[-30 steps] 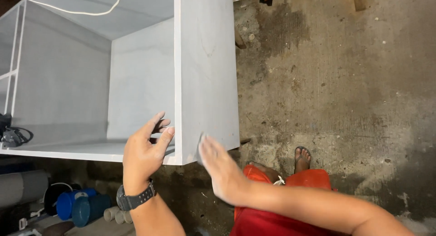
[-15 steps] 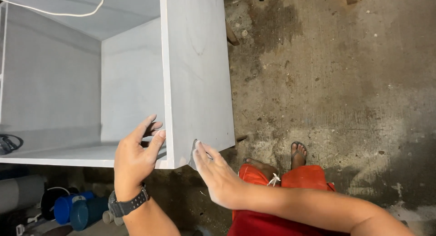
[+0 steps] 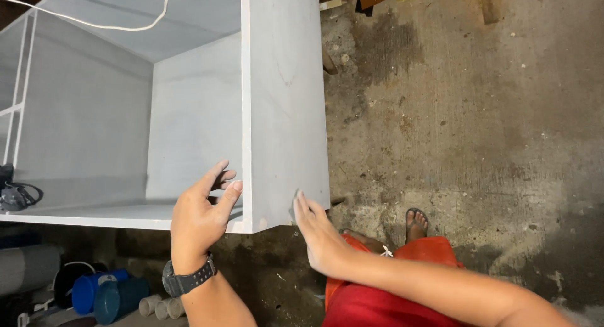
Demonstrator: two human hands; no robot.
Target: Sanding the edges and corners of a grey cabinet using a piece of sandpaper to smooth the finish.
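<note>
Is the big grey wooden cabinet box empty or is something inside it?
Nearly empty: the grey wooden cabinet box shows bare panels, with only a dark corded object at its left edge.

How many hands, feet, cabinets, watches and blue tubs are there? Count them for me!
Hands: 2, left hand and right hand
Bare foot: 1
Grey cabinet: 1
Black wristwatch: 1
Blue tubs: 2
Total: 7

Stained concrete floor (image 3: pixel 478 125) — grey cabinet (image 3: pixel 283 113)

light: dim, even | shadows: dark lower left | glare: none | focus: sharp, slight edge distortion
</note>
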